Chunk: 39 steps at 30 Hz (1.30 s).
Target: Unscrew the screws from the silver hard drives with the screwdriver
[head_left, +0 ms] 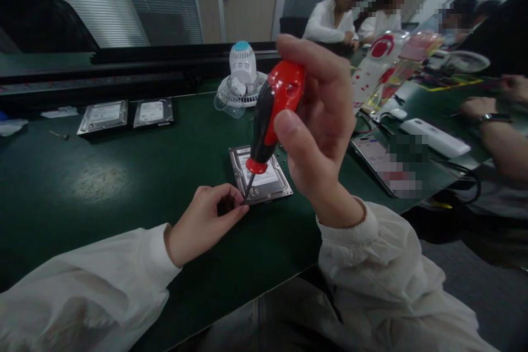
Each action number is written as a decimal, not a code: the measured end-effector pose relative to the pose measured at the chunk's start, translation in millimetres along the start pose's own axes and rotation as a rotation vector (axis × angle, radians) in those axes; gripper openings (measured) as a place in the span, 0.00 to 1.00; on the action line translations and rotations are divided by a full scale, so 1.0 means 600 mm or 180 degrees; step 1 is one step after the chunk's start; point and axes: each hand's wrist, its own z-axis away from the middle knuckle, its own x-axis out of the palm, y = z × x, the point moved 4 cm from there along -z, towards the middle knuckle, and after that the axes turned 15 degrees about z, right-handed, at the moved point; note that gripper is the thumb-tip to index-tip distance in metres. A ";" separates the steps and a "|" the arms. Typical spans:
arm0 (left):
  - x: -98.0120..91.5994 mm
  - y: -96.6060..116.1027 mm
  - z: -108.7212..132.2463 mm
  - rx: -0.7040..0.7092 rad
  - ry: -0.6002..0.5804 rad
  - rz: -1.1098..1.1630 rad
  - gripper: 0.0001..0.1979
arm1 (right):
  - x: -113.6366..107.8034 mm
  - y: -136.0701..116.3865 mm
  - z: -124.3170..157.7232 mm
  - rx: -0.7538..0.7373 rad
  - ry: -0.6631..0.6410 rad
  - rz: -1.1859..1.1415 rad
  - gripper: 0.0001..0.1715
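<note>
A red and black screwdriver (270,107) is gripped by its handle in my right hand (319,115), raised over the table. Its thin shaft slants down to the near left corner of a hard drive (270,184), which lies flat with its labelled side up. At that corner my left hand (208,214) is closed in a pinch, thumb and fingers meeting around the screwdriver's tip. Whatever is between those fingertips is too small to make out. Several tiny screws (284,161) lie beyond the drive, partly hidden by my right hand.
Two more hard drives (103,115) (154,113) lie at the back left. A white fan (243,74) rests behind the work. To the right are a phone (373,165), a white power bank (435,137), cables and a clear bottle (375,71). Other people sit at the right.
</note>
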 end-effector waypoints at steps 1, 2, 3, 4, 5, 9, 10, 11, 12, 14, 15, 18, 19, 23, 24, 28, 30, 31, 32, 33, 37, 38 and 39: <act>0.000 0.000 0.000 -0.0003 0.0001 -0.0013 0.08 | 0.001 0.000 0.000 -0.0030 -0.0098 -0.0067 0.28; 0.000 0.000 0.000 -0.0005 0.0002 -0.0023 0.08 | 0.003 -0.001 0.000 -0.0051 -0.0201 -0.0144 0.28; 0.000 0.000 0.000 -0.0007 0.0003 -0.0030 0.08 | 0.004 -0.001 0.001 0.0000 -0.0266 -0.0152 0.28; 0.000 0.001 0.001 -0.0012 0.0005 -0.0035 0.08 | 0.004 0.000 0.001 0.0065 -0.0291 -0.0099 0.28; 0.000 0.002 0.001 -0.0013 0.0014 -0.0037 0.08 | 0.003 0.000 0.000 0.0141 -0.0244 -0.0012 0.27; 0.000 0.004 0.001 -0.0012 0.0010 0.0024 0.08 | -0.002 0.002 -0.001 0.0091 0.0092 0.0060 0.25; 0.000 0.004 0.000 -0.0018 0.0003 0.0038 0.08 | -0.001 0.003 -0.001 0.0027 0.0060 -0.0015 0.25; 0.000 0.003 0.000 -0.0029 0.0001 0.0044 0.08 | 0.000 0.004 -0.001 -0.0016 -0.0023 -0.0074 0.26; 0.000 0.003 0.000 -0.0038 -0.0002 0.0052 0.08 | 0.001 0.005 -0.001 0.0002 -0.0155 -0.0091 0.27; 0.000 0.003 -0.001 -0.0050 0.0003 0.0068 0.08 | -0.001 0.004 -0.002 0.0064 -0.0366 -0.0050 0.27; 0.000 0.003 -0.001 -0.0051 0.0013 0.0073 0.08 | -0.004 0.002 -0.002 0.0090 -0.0374 0.0004 0.27; 0.000 0.003 0.000 -0.0050 0.0003 0.0079 0.08 | -0.013 -0.007 -0.004 0.0043 -0.0104 0.0095 0.26; 0.000 0.002 0.000 -0.0045 0.0003 0.0075 0.08 | -0.014 -0.009 -0.004 0.0011 -0.0033 0.0052 0.26; 0.000 0.001 0.001 -0.0022 0.0014 0.0028 0.08 | 0.000 -0.004 -0.005 -0.0132 -0.0284 -0.0484 0.28; 0.000 0.001 0.001 -0.0025 0.0028 0.0009 0.08 | 0.002 -0.002 -0.005 -0.0137 -0.0307 -0.0536 0.29; 0.000 0.001 0.001 -0.0012 0.0064 -0.0053 0.08 | -0.002 0.001 -0.004 0.0007 -0.0027 -0.0219 0.30; 0.000 0.000 0.001 -0.0011 0.0053 -0.0072 0.08 | -0.001 0.004 -0.003 0.0146 -0.0126 -0.0149 0.31; 0.000 0.000 0.001 -0.0017 0.0039 -0.0070 0.08 | 0.001 0.005 -0.002 0.0147 -0.0196 -0.0203 0.32; 0.000 -0.001 0.001 -0.0021 0.0031 -0.0065 0.08 | 0.003 0.006 -0.002 0.0155 -0.0282 -0.0284 0.33; 0.000 -0.002 0.001 -0.0026 0.0028 -0.0066 0.09 | 0.005 0.008 -0.001 0.0134 -0.0351 -0.0367 0.34; 0.000 -0.002 0.001 -0.0068 0.0041 -0.0130 0.09 | 0.006 0.011 0.002 0.0253 -0.0352 -0.0074 0.32; 0.000 -0.001 0.001 -0.0084 0.0042 -0.0141 0.09 | 0.004 0.010 0.003 0.0305 -0.0280 0.0081 0.30; 0.000 -0.001 0.001 -0.0100 0.0042 -0.0147 0.09 | 0.001 0.009 0.003 0.0333 -0.0181 0.0189 0.29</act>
